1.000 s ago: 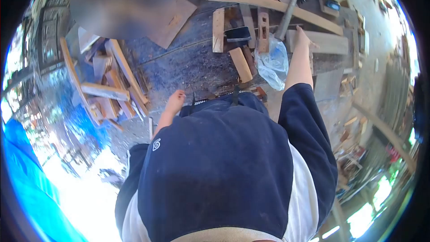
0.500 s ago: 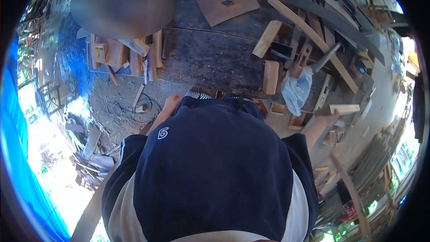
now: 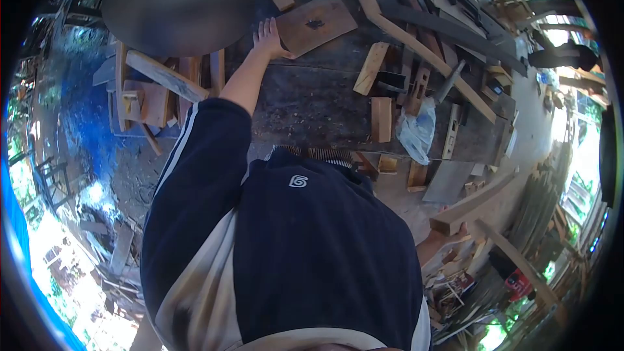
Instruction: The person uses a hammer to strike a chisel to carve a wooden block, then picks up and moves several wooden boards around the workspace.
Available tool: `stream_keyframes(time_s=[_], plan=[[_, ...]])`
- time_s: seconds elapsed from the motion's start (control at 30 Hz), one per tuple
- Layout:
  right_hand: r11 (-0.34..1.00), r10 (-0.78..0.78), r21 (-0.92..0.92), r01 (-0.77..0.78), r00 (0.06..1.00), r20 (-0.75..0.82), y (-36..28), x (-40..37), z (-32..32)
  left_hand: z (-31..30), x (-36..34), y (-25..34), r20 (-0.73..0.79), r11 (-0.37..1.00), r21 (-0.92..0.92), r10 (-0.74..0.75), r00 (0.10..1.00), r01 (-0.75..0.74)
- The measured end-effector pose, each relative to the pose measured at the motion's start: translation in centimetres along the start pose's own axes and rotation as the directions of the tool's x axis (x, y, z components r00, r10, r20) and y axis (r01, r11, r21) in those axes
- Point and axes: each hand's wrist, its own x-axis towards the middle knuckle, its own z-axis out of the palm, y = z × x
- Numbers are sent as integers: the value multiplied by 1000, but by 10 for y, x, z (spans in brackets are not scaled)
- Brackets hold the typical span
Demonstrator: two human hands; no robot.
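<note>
My left hand [image 3: 268, 42] rests with spread fingers at the left edge of a thin wooden board [image 3: 317, 25], which has a small dark pile on it. Low on the right, my right hand [image 3: 455, 234] is wrapped round the near end of a long wooden beam [image 3: 473, 203] that points away to the upper right. The beam hides part of that hand. Between the two hands is my dark shirt front.
The dark workbench [image 3: 305, 107] carries wood blocks, a long angled strip [image 3: 429, 42], a plastic bag [image 3: 417, 131] and a spirit level [image 3: 451, 131]. Wood pieces are stacked at the left. A red tool [image 3: 519, 285] lies lower right. A blurred oval covers the upper left.
My left hand has moved from beside my waist up to the board. My right hand, with the wood in it, has come lower and nearer. The view has shifted a little.
</note>
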Motion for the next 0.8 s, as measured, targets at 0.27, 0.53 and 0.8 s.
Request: stream_keyframes(time_s=[0.27,0.53,0.8], plan=[[953,-263,-176,246,961,-84,-20,-92,-47,-8,41,22,151,991,37,121,981,-128],[963,-258,-60,264,962,90,-4,-134,24,20,7,89,135,998,-63,5,991,4],[998,59,-12,-61,856,513,44,-120,80,31,-31,130,165,994,-58,-80,983,91]])
